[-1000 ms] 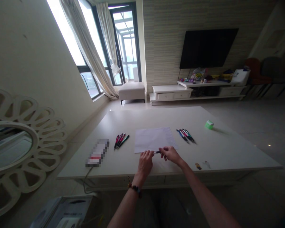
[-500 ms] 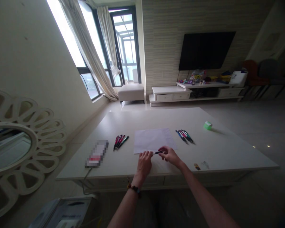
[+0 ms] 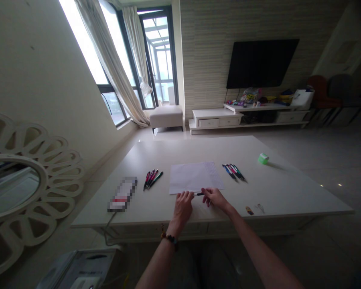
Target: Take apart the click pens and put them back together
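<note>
A pen (image 3: 199, 194) with a dark end and a pale barrel lies crosswise between my two hands, just over the near edge of the white paper (image 3: 192, 176). My left hand (image 3: 183, 204) is closed around its pale end. The fingers of my right hand (image 3: 213, 197) pinch its dark end. Left of the paper lies a group of several pens (image 3: 152, 179), pink and dark green. Another group of several pens (image 3: 234, 172), blue, red and green, rests to the right of the paper.
The white table (image 3: 198, 148) also bears a blurred-out phone (image 3: 122, 194) with a cable at the left, a green and white cube (image 3: 262, 158) at the far right, and small items (image 3: 249, 210) near the front right edge. An open box (image 3: 87, 269) stands below left.
The fingers of my right hand have shifted slightly on the dark end of the pen. My left hand stays in place.
</note>
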`<state>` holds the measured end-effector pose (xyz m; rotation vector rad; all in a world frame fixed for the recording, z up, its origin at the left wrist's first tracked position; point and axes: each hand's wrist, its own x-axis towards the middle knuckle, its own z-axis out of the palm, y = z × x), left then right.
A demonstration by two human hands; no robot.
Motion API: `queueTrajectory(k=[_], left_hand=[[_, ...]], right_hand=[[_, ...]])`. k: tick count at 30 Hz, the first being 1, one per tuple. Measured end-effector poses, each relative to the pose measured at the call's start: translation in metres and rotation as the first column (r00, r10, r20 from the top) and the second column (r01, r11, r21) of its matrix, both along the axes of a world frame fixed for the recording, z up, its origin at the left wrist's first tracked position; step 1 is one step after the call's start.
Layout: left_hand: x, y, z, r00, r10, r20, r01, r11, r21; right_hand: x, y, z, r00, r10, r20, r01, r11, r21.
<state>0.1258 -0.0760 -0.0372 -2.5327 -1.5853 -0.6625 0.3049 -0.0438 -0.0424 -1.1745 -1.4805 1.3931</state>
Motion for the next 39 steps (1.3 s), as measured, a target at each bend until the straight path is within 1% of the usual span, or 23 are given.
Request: queueTrajectory(k=[4, 7, 10, 11, 14, 18, 21, 22, 24, 26, 28, 30, 33, 37, 39], left_hand=[[0.0003, -0.0001, 0.0006, 1.000, 0.000, 0.005, 0.000, 1.000, -0.005], [0.0006, -0.0001, 0.0006, 1.000, -0.001, 0.007, 0.001, 1.000, -0.002], [0.0007, -0.0002, 0.0004, 1.000, 0.002, 0.007, -0.002, 1.000, 0.003], [0.0007, -0.0002, 0.0004, 1.000, 0.001, 0.008, -0.001, 1.000, 0.004], [0.0003, -0.0003, 0.0003, 1.000, -0.004, 0.008, 0.003, 1.000, 0.006], [-0.0003, 0.0001, 0.0007, 1.000, -0.003, 0.009, 0.003, 1.000, -0.007], [-0.0001, 0.0003, 0.0019, 1.000, -0.004, 0.005, 0.005, 1.000, -0.030], [0.0001, 0.0001, 0.0025, 1.000, -0.004, 0.003, 0.004, 0.999, -0.035], [0.0009, -0.0006, 0.0037, 1.000, -0.003, 0.005, 0.004, 0.999, -0.034], [0.0016, -0.0016, 0.0048, 1.000, -0.001, 0.014, 0.002, 1.000, -0.021], [0.0023, -0.0025, 0.0055, 1.000, 0.005, 0.023, -0.005, 1.000, -0.013], [0.0026, -0.0028, 0.0056, 1.000, 0.016, 0.026, -0.015, 1.000, -0.015], [0.0024, -0.0025, 0.0051, 1.000, 0.022, 0.016, -0.022, 0.999, -0.024], [0.0014, -0.0017, 0.0038, 1.000, 0.021, 0.007, -0.021, 0.999, -0.043], [0.0012, -0.0016, 0.0034, 1.000, 0.021, 0.013, -0.020, 0.998, -0.053]], right_hand=[[-0.0011, 0.0000, 0.0007, 0.999, -0.043, -0.026, 0.044, 0.998, 0.041], [-0.0015, -0.0002, 0.0014, 0.999, -0.037, -0.008, 0.037, 0.999, 0.005], [-0.0013, -0.0007, 0.0021, 0.999, -0.042, -0.024, 0.043, 0.998, 0.048], [-0.0013, -0.0009, 0.0024, 0.999, -0.044, -0.031, 0.045, 0.998, 0.047], [-0.0017, -0.0018, 0.0032, 1.000, -0.014, -0.012, 0.014, 1.000, -0.013], [-0.0035, -0.0030, 0.0022, 0.999, -0.013, -0.034, 0.014, 1.000, 0.028], [-0.0045, -0.0028, 0.0003, 1.000, -0.007, -0.019, 0.007, 1.000, -0.012], [-0.0045, -0.0026, 0.0000, 1.000, -0.008, -0.015, 0.008, 1.000, -0.006], [-0.0041, -0.0023, 0.0002, 0.999, -0.020, -0.026, 0.021, 0.998, 0.053], [-0.0035, -0.0027, 0.0015, 0.997, -0.054, -0.048, 0.059, 0.991, 0.119], [-0.0035, -0.0036, 0.0030, 0.994, -0.095, -0.053, 0.102, 0.982, 0.157], [-0.0045, -0.0049, 0.0038, 0.994, -0.107, -0.035, 0.110, 0.985, 0.132], [-0.0068, -0.0063, 0.0037, 0.998, -0.066, 0.011, 0.066, 0.996, 0.053], [-0.0073, -0.0062, 0.0035, 0.996, -0.074, -0.048, 0.079, 0.992, 0.101], [-0.0065, -0.0053, 0.0035, 0.997, -0.046, -0.056, 0.050, 0.996, 0.071]])
